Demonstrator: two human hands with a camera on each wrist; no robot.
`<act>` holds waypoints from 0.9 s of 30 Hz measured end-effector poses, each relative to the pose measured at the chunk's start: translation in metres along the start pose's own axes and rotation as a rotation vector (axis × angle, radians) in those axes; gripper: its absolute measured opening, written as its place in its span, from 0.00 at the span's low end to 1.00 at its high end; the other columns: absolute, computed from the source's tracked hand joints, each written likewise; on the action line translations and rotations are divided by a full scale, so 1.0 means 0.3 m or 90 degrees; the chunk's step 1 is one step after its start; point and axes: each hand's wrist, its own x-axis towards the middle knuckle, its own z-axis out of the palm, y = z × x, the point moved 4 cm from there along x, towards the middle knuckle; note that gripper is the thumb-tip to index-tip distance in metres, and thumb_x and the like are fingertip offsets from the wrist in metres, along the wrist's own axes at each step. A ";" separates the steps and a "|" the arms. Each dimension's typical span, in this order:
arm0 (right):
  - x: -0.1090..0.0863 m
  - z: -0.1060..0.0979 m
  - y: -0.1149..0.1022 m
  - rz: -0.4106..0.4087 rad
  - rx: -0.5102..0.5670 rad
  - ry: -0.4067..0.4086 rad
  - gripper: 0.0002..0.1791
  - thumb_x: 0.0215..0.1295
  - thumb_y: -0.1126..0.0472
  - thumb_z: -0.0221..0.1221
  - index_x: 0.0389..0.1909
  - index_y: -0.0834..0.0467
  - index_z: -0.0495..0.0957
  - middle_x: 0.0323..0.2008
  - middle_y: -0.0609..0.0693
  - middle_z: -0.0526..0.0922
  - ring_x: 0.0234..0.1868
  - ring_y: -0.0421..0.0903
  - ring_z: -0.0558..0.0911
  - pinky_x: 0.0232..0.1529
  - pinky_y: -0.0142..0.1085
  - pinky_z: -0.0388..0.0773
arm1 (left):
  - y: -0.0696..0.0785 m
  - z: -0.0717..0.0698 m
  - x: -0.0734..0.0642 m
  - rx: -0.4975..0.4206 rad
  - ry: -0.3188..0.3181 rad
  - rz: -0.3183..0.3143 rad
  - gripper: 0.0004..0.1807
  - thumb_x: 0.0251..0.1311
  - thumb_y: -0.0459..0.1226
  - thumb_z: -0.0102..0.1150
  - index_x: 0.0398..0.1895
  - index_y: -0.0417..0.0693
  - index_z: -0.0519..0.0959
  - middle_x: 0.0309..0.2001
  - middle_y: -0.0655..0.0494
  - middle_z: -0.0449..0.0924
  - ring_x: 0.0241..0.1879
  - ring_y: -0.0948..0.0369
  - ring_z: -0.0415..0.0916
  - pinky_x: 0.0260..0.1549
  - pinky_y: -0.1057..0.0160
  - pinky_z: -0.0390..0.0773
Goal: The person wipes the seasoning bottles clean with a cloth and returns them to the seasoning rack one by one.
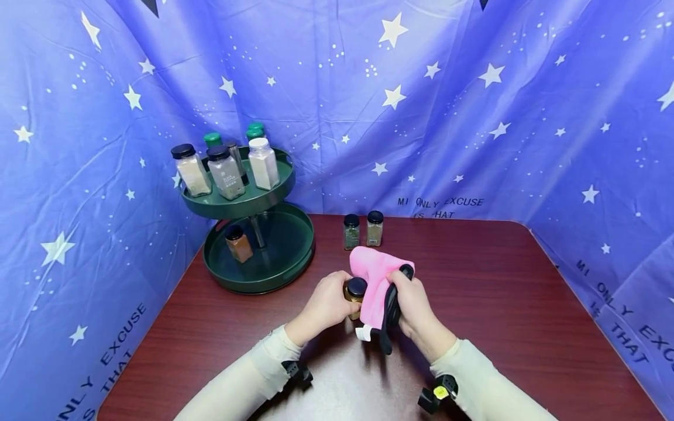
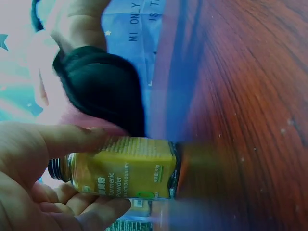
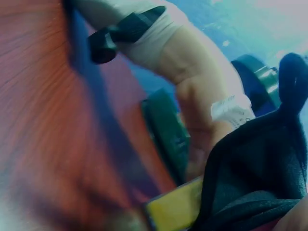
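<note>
A jar of turmeric powder with a black lid is gripped by my left hand, thumb on one side and fingers on the other. The jar stands roughly upright just over the tabletop; whether its base touches the wood I cannot tell. My right hand holds a pink cloth with black edging and a white tag. That cloth lies against the jar's right side, its black part bunched under the right thumb. In the right wrist view, the black part covers some of the yellow jar.
To the left stands a two-tier dark green turntable rack. Several jars crowd its upper tier, among them a white-capped jar; an orange-brown jar sits below. Two black-lidded jars stand at the table's back edge, before a starry blue curtain.
</note>
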 end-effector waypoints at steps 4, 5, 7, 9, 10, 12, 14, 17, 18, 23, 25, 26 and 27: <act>-0.014 0.001 -0.039 -0.031 0.048 -0.013 0.06 0.67 0.64 0.52 0.29 0.57 0.73 0.18 0.45 0.79 0.20 0.39 0.80 0.23 0.35 0.79 | 0.002 0.003 -0.001 0.002 -0.001 0.003 0.24 0.42 0.41 0.82 0.42 0.45 0.81 0.38 0.54 0.83 0.41 0.56 0.80 0.43 0.58 0.80; -0.016 0.000 -0.041 -0.037 0.054 -0.015 0.06 0.67 0.64 0.52 0.29 0.56 0.73 0.18 0.45 0.79 0.20 0.39 0.80 0.23 0.34 0.79 | 0.002 0.004 -0.001 0.003 -0.001 0.003 0.24 0.42 0.41 0.82 0.42 0.45 0.81 0.38 0.54 0.83 0.41 0.56 0.80 0.43 0.58 0.79; -0.017 -0.006 -0.034 -0.044 0.061 -0.013 0.07 0.68 0.64 0.52 0.28 0.56 0.72 0.18 0.44 0.79 0.20 0.39 0.80 0.23 0.34 0.79 | 0.002 0.005 0.000 0.004 0.000 0.003 0.24 0.42 0.41 0.82 0.42 0.45 0.81 0.38 0.54 0.83 0.41 0.57 0.80 0.43 0.59 0.79; -0.015 -0.016 -0.014 -0.043 0.050 0.001 0.08 0.68 0.64 0.52 0.27 0.56 0.72 0.18 0.44 0.78 0.19 0.39 0.79 0.22 0.35 0.79 | 0.003 0.006 0.000 0.005 0.001 0.002 0.24 0.42 0.41 0.82 0.43 0.45 0.81 0.38 0.54 0.83 0.41 0.56 0.80 0.43 0.59 0.79; -0.013 -0.022 0.001 -0.037 0.039 0.009 0.08 0.67 0.64 0.52 0.27 0.56 0.72 0.17 0.44 0.78 0.19 0.40 0.79 0.22 0.35 0.79 | 0.002 0.007 0.001 0.007 0.002 0.003 0.25 0.42 0.41 0.82 0.43 0.45 0.81 0.38 0.54 0.83 0.41 0.56 0.80 0.43 0.59 0.79; -0.007 -0.031 0.035 -0.019 0.002 0.026 0.09 0.66 0.63 0.53 0.25 0.56 0.71 0.16 0.45 0.77 0.18 0.41 0.79 0.21 0.36 0.79 | 0.003 0.006 0.000 0.007 0.002 -0.001 0.25 0.42 0.41 0.82 0.44 0.45 0.81 0.38 0.54 0.84 0.41 0.56 0.80 0.43 0.59 0.79; -0.001 -0.035 0.068 0.000 -0.043 0.035 0.09 0.66 0.63 0.54 0.25 0.56 0.71 0.16 0.45 0.77 0.18 0.41 0.78 0.22 0.37 0.79 | 0.003 0.004 -0.001 0.009 0.003 -0.004 0.26 0.41 0.42 0.82 0.44 0.45 0.81 0.39 0.54 0.84 0.41 0.56 0.80 0.43 0.58 0.79; 0.004 -0.028 0.088 0.013 -0.078 0.031 0.09 0.65 0.63 0.54 0.24 0.57 0.71 0.16 0.46 0.77 0.18 0.42 0.78 0.22 0.38 0.79 | 0.003 0.001 -0.001 0.007 0.006 -0.006 0.27 0.41 0.43 0.82 0.45 0.45 0.81 0.39 0.53 0.84 0.41 0.56 0.80 0.43 0.58 0.79; 0.004 -0.023 0.084 0.011 -0.077 0.029 0.09 0.65 0.63 0.53 0.24 0.57 0.71 0.16 0.46 0.77 0.18 0.42 0.78 0.23 0.38 0.79 | 0.003 0.000 0.000 0.008 0.008 -0.005 0.27 0.41 0.43 0.82 0.45 0.45 0.81 0.39 0.53 0.84 0.41 0.56 0.80 0.43 0.58 0.79; -0.006 -0.003 0.016 -0.011 -0.024 0.024 0.09 0.64 0.63 0.53 0.23 0.57 0.71 0.15 0.46 0.77 0.17 0.41 0.78 0.21 0.37 0.78 | 0.000 0.002 -0.001 0.013 0.008 -0.004 0.25 0.43 0.42 0.82 0.44 0.46 0.81 0.39 0.54 0.84 0.40 0.56 0.80 0.42 0.58 0.79; -0.012 0.001 -0.015 -0.020 0.001 0.015 0.09 0.65 0.63 0.53 0.24 0.57 0.72 0.15 0.45 0.78 0.17 0.41 0.78 0.21 0.36 0.78 | -0.001 0.004 -0.003 0.014 0.006 -0.006 0.25 0.43 0.42 0.81 0.43 0.46 0.81 0.38 0.54 0.84 0.40 0.56 0.80 0.43 0.57 0.79; -0.015 0.002 -0.029 -0.026 0.014 0.010 0.09 0.66 0.63 0.52 0.25 0.57 0.72 0.16 0.45 0.78 0.17 0.41 0.79 0.21 0.36 0.78 | 0.000 0.004 -0.004 0.013 0.005 -0.006 0.24 0.43 0.42 0.82 0.43 0.46 0.81 0.38 0.54 0.84 0.41 0.56 0.80 0.43 0.57 0.79; -0.018 0.004 -0.042 -0.032 0.026 0.006 0.09 0.67 0.63 0.52 0.26 0.57 0.72 0.16 0.45 0.78 0.18 0.40 0.79 0.21 0.36 0.79 | 0.001 0.006 -0.004 0.012 0.004 -0.005 0.24 0.43 0.41 0.82 0.43 0.46 0.81 0.38 0.54 0.84 0.41 0.56 0.80 0.44 0.57 0.79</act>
